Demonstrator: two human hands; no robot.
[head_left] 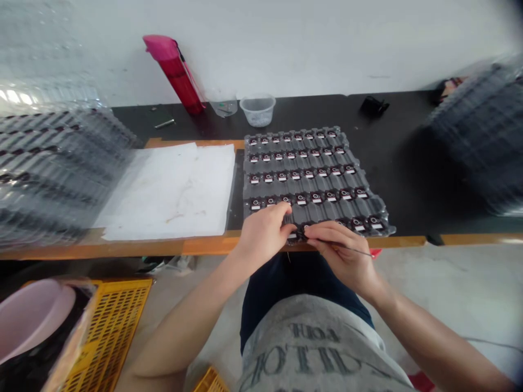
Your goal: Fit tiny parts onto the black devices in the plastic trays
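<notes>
A clear plastic tray lies at the table's front edge, its rows filled with small dark parts, each bearing a white label and paired rings. My left hand rests over the tray's front row, thumb and forefinger apart beside one of these parts. My right hand is closed around a thin dark rod-like tool, whose rear end sticks out to the right. Its fingertips meet a small dark part in the front row, close to the left thumb. The tool's tip is hidden among the fingers.
White sheets lie left of the tray. Stacked clear trays stand at left and right. Behind are a red bottle, a clear plastic tub and a black object. A yellow crate sits below left.
</notes>
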